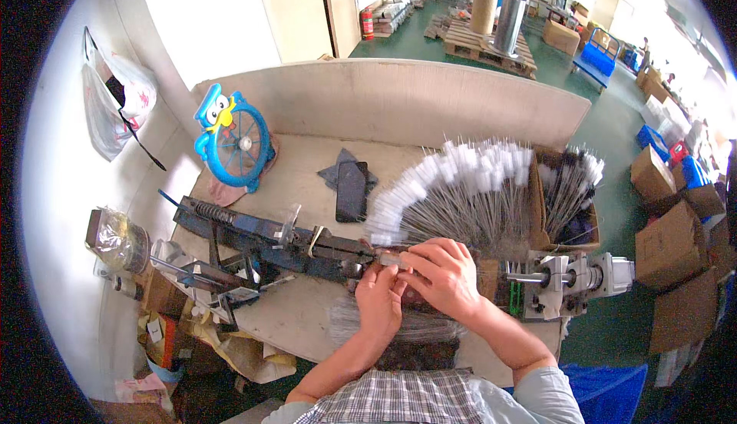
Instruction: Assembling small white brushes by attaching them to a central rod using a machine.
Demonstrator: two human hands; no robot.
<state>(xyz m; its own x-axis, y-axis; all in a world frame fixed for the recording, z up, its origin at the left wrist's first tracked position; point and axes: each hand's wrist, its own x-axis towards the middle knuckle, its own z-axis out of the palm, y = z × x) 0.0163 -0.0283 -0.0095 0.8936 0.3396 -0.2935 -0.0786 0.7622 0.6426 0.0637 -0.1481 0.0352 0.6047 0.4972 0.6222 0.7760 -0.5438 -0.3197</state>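
Both of my hands meet at the right end of a long black metal fixture [292,243] lying across the bench. My left hand [379,301] is closed in a pinch below that end; the fingers hide what they hold, if anything. My right hand [445,274] pinches a small pale piece [391,259] against the fixture's end. Just beyond the hands a large fanned pile of thin wire brushes [461,193] with white tips spreads over the bench. Nearer my body, under my wrists, lies a bundle of thin clear-looking strands [345,322].
A blue cartoon-duck fan [239,147] and a black phone [351,192] on a grey cloth stand beyond the fixture. At right are a cardboard box [539,201] of dark-tipped wires and a metal spindle unit [572,278]. A low panel [384,97] closes the bench's far side.
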